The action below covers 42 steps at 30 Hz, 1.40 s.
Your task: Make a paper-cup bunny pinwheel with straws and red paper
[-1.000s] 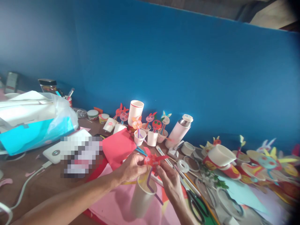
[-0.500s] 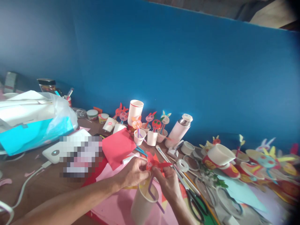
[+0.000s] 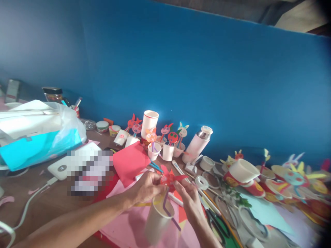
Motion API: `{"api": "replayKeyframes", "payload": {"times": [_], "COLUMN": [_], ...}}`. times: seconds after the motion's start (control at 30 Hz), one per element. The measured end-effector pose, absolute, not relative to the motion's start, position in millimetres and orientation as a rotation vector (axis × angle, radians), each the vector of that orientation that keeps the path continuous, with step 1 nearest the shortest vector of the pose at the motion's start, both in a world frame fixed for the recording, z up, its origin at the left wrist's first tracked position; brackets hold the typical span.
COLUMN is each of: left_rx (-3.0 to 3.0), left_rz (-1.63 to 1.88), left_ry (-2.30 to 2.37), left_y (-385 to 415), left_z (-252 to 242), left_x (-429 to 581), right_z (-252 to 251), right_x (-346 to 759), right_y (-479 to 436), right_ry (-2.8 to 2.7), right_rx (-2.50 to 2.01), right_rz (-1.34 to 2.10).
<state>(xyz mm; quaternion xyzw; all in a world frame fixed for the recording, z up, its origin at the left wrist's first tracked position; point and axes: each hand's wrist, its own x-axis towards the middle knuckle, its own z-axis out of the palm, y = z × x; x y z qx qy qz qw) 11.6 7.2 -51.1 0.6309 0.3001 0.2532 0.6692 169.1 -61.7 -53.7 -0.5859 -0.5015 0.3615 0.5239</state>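
Shifted since half a second ago: right hand (image 3: 191, 199) a little outward, toward right edge of surface (image 3: 51, 213); right-pointing lobe of red paper cutout (image 3: 168, 177) drawn slightly inward, tip raised. No clear movement of cup.

Nearest: white paper cup (image 3: 156, 227), upright on pink paper (image 3: 124, 227), toward near edge of surface, edge itself out of view. Purple bent straw (image 3: 164, 206) across cup mouth, upper end at cutout's underside, lower end out past rim on right. Joined to cutout or only behind it: cannot tell. Right of cup: scissors (image 3: 218, 224).

Just beyond: cutout, held above cup's far rim. Left hand (image 3: 148, 187): grip clamped on cutout's left side. Right hand: thumb at right side; pinched or merely touching, cannot tell. Handling, as judgement: keep left grip firm but light, steady straw's top end, press rather than pull, to avoid creasing thin paper at lobe. Long axis roughly left to right; one lobe pointing to right edge, another toward far edge.

Farther: red sheet (image 3: 131, 160), left of cutout. Along far edge: small cups (image 3: 168, 152) bearing paper heads (image 3: 151, 136), pale flask (image 3: 196, 144), blue wall (image 3: 181, 62) behind.
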Motion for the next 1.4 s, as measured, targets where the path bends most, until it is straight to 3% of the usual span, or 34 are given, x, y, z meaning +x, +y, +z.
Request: {"api": "replayKeyframes", "payload": {"times": [0.63,0.87,1.23,1.4], "left_rx": [1.559,1.456,1.403,1.435], "left_rz": [0.597,0.594,0.621,0.620], "left_ry": [0.685,0.680,0.667,0.640], "left_y": [6,8,8,7], "left_z": [-48,-37,-20,-27], "left_x": [10,9,6,7], "right_z": [-60,-58,-52,-56], "right_x": [163,165,158,157], "right_y": [-61,-60,-60,-60], "right_ry": [-1.313,-1.150,-1.088,-1.184], "right_rx": [-1.618,-1.376,-1.285,-1.421], "right_rz": [0.671,0.945,1.021,0.879]}}
